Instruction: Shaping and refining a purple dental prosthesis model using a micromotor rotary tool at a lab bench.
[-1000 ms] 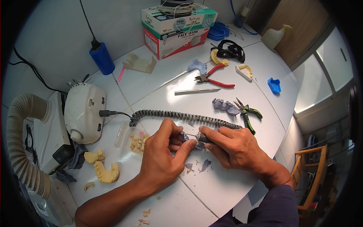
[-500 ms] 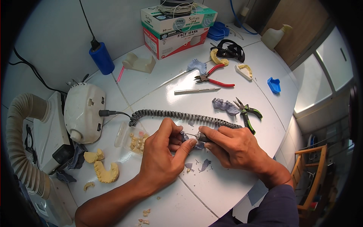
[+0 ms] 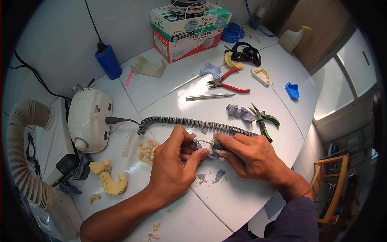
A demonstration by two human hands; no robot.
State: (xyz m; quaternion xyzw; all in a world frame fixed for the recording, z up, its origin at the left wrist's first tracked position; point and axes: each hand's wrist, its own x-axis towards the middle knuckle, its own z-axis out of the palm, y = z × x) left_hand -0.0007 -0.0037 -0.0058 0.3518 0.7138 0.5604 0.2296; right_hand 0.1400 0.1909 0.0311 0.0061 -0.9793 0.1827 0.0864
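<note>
Between the thumb and fingers of my left hand [image 3: 171, 163] is a small grey-purple dental model piece [image 3: 196, 144], mostly covered by the fingers. My right hand [image 3: 254, 156] grips a rotary handpiece [image 3: 217, 144], its thin bur pointing left at the top of the piece. Whether the bur touches it, I cannot tell. A coiled cord [image 3: 193, 122] runs behind both hands toward a white motor unit [image 3: 90, 121]. Grey-purple scraps [image 3: 219, 176] and crumbs lie on the table below the hands. By my left wrist stands a clear box of tooth-coloured pieces [image 3: 146, 152].
Green-handled pliers [image 3: 263, 122] and a grey-purple dental model [image 3: 240, 113] lie beyond my right hand. Farther back are red-handled cutters [image 3: 229, 82] and a metal knife [image 3: 209, 97]. Yellow dental models [image 3: 113, 184] and a ribbed hose [image 3: 25, 149] are at the left.
The handpiece and its bur have shifted very slightly near the top of the piece. Both hands stay almost in place, with the same holds.
</note>
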